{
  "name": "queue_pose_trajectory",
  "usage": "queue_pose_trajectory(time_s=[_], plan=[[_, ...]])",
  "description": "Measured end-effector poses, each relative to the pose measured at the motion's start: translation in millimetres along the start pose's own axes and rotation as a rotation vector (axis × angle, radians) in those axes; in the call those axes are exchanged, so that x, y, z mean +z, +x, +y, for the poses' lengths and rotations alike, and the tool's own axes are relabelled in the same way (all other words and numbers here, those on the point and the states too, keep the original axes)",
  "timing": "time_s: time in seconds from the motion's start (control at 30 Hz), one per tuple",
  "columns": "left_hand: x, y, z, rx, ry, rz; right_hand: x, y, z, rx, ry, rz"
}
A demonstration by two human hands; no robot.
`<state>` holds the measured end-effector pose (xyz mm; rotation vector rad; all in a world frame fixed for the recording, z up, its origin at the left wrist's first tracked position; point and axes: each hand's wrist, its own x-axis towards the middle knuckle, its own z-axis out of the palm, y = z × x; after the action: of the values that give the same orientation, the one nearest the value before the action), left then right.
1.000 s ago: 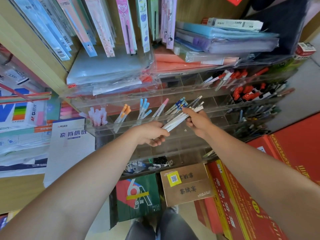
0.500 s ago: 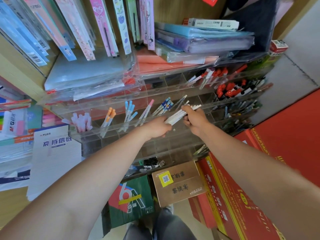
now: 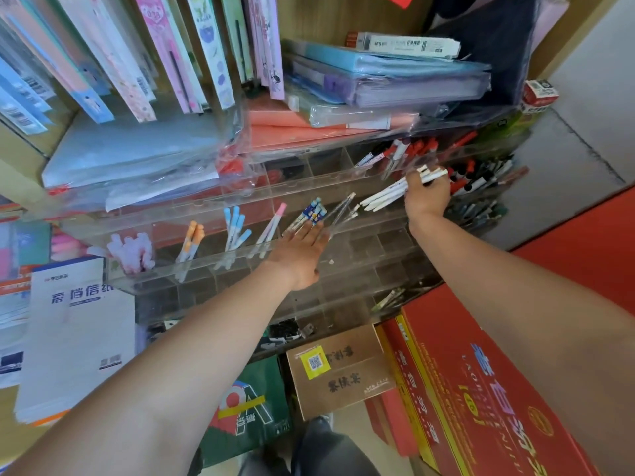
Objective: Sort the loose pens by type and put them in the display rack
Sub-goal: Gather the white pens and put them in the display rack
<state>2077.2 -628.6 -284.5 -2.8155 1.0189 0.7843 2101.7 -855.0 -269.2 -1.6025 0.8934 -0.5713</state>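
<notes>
Up and rightward since half a second back with the bundle of white pens (image 3: 385,197), now gripped in the right hand (image 3: 427,197) alone, near the right end of the display rack (image 3: 220,269), about level with its upper tier. Let go by the left hand (image 3: 300,250), now spread flat with straight fingers, holding nothing, laid against the clear front wall of the middle tier just below the blue-patterned pens (image 3: 314,211).

Slanted along a long axis from lower left to upper right, short ends past the knuckles, longer ends poking out leftward below the fist. Well apart from the left hand. Probably bound for a compartment close under the bundle, beside the red-capped markers (image 3: 412,149); cannot tell which. Likely to need tipping steeper, one end down, to drop between the dividers.

Slim, round, smooth plastic barrels, apt to slide against each other. Hard, glossy, see-through acrylic walls, boxy cells.
</notes>
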Motion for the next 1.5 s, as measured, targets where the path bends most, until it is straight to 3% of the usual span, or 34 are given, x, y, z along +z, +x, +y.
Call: queue_pose_trajectory(time_s=[0.27,0.83,1.0,1.17,1.23,1.4,1.5], plan=[[14,3,-7,-0.005,0.018,0.008,18,-4,31,0.141,-0.019,-0.079],[19,6,-12,0.02,0.022,0.041,16,-2,49,0.204,-0.175,-0.246],[16,3,-9,0.008,-0.021,0.061,8,-20,38,0.07,-0.313,-0.179],[14,-20,-11,-0.03,-0.077,0.227,4,-59,36,-0.091,-0.274,-0.117],[15,-37,-18,-0.042,-0.096,0.282,7,-82,34,-0.12,-0.273,-0.211],[33,-103,-54,-0.121,-0.211,0.358,39,-162,26,-0.216,-0.434,-0.718],[63,-159,-89,-0.217,-0.257,0.377,70,-226,32,-0.263,-0.582,-0.886]])
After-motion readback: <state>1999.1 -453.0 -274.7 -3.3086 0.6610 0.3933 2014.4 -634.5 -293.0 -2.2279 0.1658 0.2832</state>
